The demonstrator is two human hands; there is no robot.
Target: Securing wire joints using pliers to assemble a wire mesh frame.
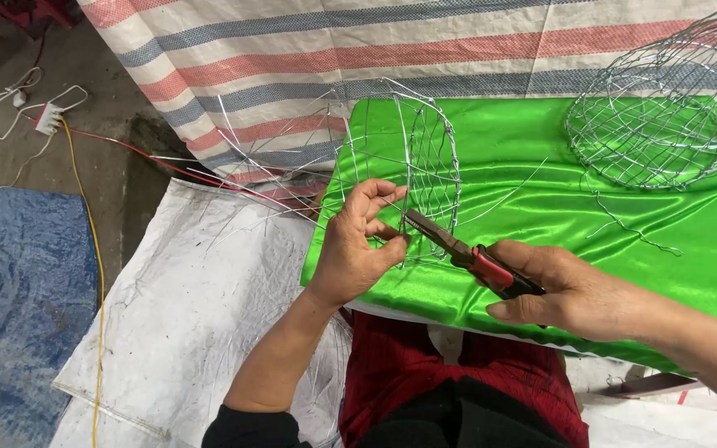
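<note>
Containers: a round basket of thin silver wire mesh (653, 133) is seen lying at the far right of the bench; nothing is seen inside it; a second, half-built frame of thin silver wire (412, 162) is stood on edge near the middle, open-sided and holding nothing.
Wire frame: curved ribs are crossed by finer strands into a loose grid; several long loose wire ends (251, 178) are splayed out to the left past the cloth; its lower edge is met by both the left hand and the plier tip.
Left hand (363, 241): its grip is closed in a pinch on a strand at the lower edge of the wire frame; the fingers are curled and the thumb pressed toward them.
Right hand (562, 290): its grip is clenched around the red and black handles of a pair of long-nosed pliers (466, 253); the dark nose is pointed left and up, just beside the left fingertips.
Bench: it is covered by a shiny bright green satin cloth (541, 207); a bent scrap of loose wire (632, 228) is lying on it below the round basket.
Surroundings: a red, white and blue striped tarpaulin (309, 58) is spread behind the bench; a white woven sheet (192, 307) is laid on the floor at the left; a yellow cable (93, 249) is run along the floor beside a blue tarpaulin (18, 307).
</note>
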